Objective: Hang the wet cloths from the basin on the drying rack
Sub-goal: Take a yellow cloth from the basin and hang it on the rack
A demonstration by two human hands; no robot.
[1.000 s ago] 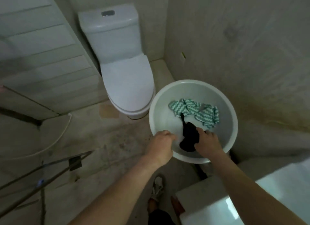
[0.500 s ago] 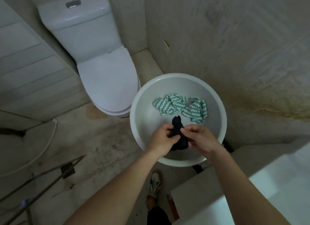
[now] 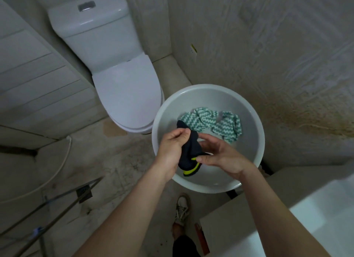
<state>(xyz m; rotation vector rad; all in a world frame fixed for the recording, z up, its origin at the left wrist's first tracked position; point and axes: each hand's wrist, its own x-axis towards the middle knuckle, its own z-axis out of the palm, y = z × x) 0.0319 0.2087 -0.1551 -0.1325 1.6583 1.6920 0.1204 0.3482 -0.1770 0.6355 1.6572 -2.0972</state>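
L hand (image 3: 172,147) fingers pinch dark cloth (image 3: 191,149) top, R hand (image 3: 222,158) fingers pinch hem, over basin (image 3: 261,141); prob best spread flat before rack (image 3: 57,203).
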